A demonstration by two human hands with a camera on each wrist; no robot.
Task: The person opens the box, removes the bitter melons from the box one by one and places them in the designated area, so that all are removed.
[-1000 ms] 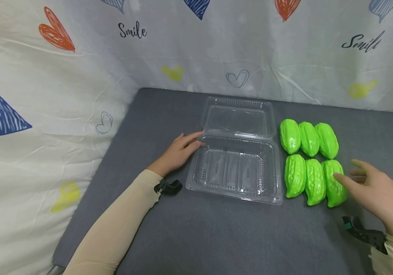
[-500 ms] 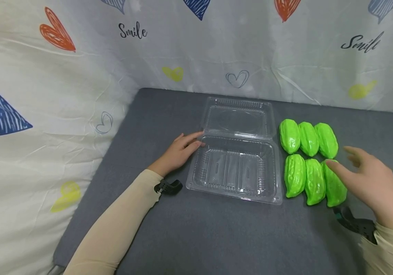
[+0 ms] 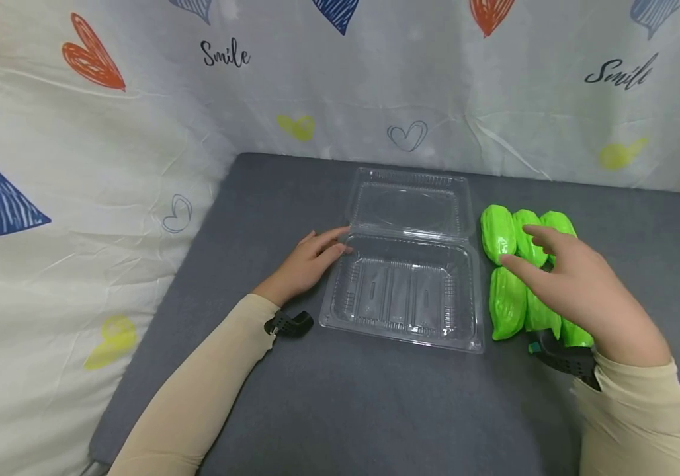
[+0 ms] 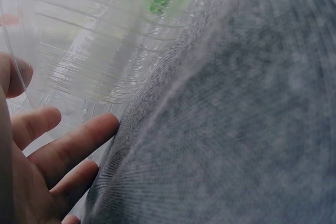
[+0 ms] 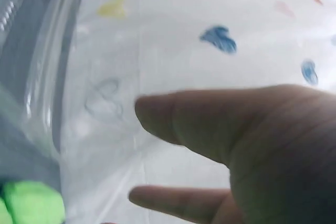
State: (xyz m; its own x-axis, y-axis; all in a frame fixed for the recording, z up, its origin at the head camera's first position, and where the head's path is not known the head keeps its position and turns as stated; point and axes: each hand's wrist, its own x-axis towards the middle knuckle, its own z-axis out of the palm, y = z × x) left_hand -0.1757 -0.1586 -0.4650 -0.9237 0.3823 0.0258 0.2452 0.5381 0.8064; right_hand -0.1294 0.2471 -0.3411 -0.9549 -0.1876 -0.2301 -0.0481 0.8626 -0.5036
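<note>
A clear plastic clamshell box (image 3: 402, 340) lies with its lid (image 3: 409, 198) folded back. My left hand (image 3: 304, 264) touches the box's left side near the hinge, fingers fairly straight; the left wrist view shows the fingertips (image 4: 102, 127) close to the clear wall. To the right of the box sit several glossy, bright green, ridged pod-shaped pieces in two rows: a back row (image 3: 497, 235) and a front row (image 3: 507, 304). My right hand (image 3: 584, 284) hovers over them, thumb and fingers spread, holding nothing. It hides parts of the middle and right pieces.
A grey cloth-covered table (image 3: 411, 410) bears everything. White fabric (image 3: 352, 86) printed with hearts and words rises behind it and along the left side. A black wrist strap (image 3: 289, 324) shows on the left arm, another (image 3: 566, 360) on the right.
My right hand has moved left and away from me, from beside the front right green piece to above the middle of the group. The left hand and box stay where they were.
</note>
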